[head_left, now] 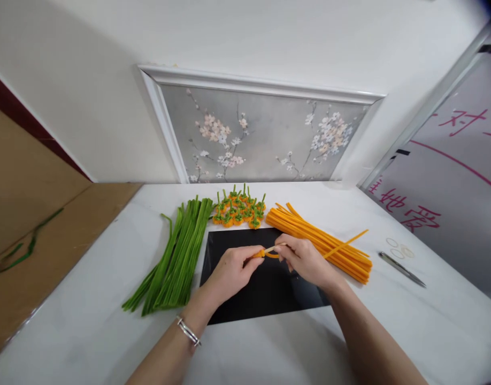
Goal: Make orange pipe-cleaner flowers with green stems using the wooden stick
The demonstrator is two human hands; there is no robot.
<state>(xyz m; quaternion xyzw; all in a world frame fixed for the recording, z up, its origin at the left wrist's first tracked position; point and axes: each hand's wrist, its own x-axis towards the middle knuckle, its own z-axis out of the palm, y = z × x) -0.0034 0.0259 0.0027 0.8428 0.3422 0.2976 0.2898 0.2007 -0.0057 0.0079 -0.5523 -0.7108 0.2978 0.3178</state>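
Note:
Over the black mat (245, 299), my left hand (234, 267) pinches the coiled end of an orange pipe cleaner (273, 256). A thin pale stick (274, 248) runs from that coil to my right hand (304, 258), whose fingers are closed on it. The pipe cleaner also loops toward the right fingers, and an orange length (345, 244) sticks out past that hand. Behind the mat stand several small orange pieces with green tops and stems (239, 207), like little persimmons or pumpkins.
Green pipe cleaners (181, 256) lie in a bundle on the left, orange ones (317, 235) on the right. Tweezers (401, 269) and several rubber bands (398, 249) lie farther right on the white table (89, 299). Cardboard (40, 256) borders the left side; a whiteboard (450, 171) stands at right.

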